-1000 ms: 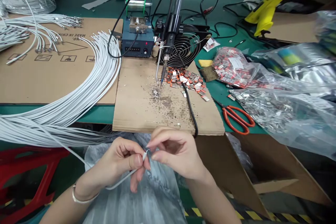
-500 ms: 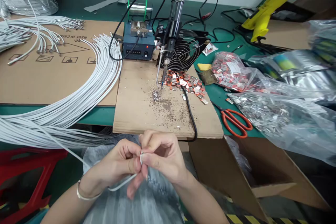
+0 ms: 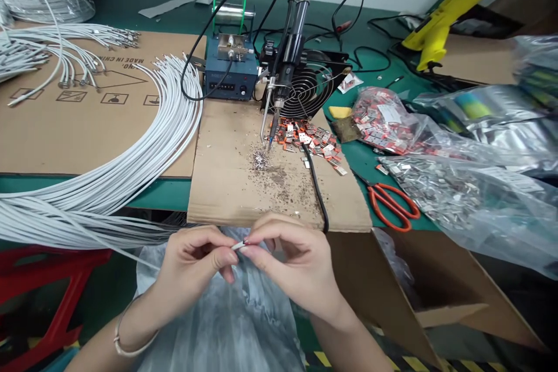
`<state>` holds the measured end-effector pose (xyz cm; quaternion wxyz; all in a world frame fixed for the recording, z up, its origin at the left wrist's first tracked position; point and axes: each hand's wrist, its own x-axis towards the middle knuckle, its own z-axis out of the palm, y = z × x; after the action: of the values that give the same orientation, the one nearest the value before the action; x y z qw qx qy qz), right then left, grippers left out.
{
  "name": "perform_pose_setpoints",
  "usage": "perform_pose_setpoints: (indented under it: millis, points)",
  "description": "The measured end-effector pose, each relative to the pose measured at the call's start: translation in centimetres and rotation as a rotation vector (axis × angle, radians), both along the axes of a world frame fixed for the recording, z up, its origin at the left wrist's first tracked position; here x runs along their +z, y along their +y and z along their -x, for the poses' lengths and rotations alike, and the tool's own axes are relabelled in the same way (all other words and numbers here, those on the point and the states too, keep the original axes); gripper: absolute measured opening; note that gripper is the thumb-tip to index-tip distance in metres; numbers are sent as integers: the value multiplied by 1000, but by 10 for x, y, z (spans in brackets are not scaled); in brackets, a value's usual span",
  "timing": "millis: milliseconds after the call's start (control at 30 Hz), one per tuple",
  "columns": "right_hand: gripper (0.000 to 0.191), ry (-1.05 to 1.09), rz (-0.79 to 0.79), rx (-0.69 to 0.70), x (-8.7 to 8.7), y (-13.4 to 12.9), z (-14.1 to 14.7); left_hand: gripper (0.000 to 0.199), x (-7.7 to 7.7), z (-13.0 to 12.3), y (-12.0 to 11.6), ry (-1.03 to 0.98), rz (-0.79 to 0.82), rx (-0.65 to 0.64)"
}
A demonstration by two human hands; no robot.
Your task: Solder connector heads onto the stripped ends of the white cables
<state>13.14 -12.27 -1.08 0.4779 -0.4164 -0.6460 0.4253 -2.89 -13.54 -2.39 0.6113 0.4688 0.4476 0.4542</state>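
Note:
Just in front of the cardboard work sheet [image 3: 226, 186], my left hand [image 3: 198, 258] pinches a white cable [image 3: 238, 246] close to its end. My right hand [image 3: 290, 256] has thumb and forefinger closed on the tip of the same cable, where small dark or reddish bits show. Both hands are above my lap, fingertips almost touching. A large bundle of white cables [image 3: 143, 163] curves across the left side. Beyond my hands, a soldering iron [image 3: 285, 70] hangs tip down over the sheet, beside a pile of small metal connectors with orange parts [image 3: 320, 142].
Behind stand a blue soldering station [image 3: 231, 72], a solder spool [image 3: 229, 13] and a black fan [image 3: 305, 90]. To the right lie orange-handled scissors [image 3: 394, 206] and bags of connectors [image 3: 436, 186]. An open cardboard box [image 3: 436, 279] is below the table's right edge.
My hands have drawn slightly apart, the right one moving rightward. The cable end, earlier mostly hidden and upright between the fingers, now lies nearly level and shows between the fingertips.

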Motion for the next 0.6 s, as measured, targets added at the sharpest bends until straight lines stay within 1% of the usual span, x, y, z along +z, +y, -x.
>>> perform_pose_setpoints:
  millis: [67, 167, 267, 333, 400, 467, 533, 600]
  points:
    - [6, -35, 20, -23, 2, 1, 1, 7, -1, 0, 0, 67, -90, 10]
    - [6, -58, 43, -16, 3, 3, -3, 10, 0, 3, -2, 167, -204, 17]
    - [8, -68, 46, 10, 2, 2, -5, 11, -1, 5, -3, 221, -247, 8]
    - [13, -38, 36, -1, -1, -1, 0, 10, -3, 4, -3, 216, -224, 4]
    - [16, 26, 13, -68, -6, -4, 7, 6, -5, 0, -3, 181, -152, 27]
    - [15, 88, -32, -139, -10, -4, 12, 5, -5, -7, -2, 139, -59, 59]
    - [11, 83, -80, -113, -10, 1, 6, 7, -2, -11, -2, 134, 31, 113]
    - [3, -37, -105, -62, -5, 12, -15, 9, 1, -10, 0, 169, 94, 182]
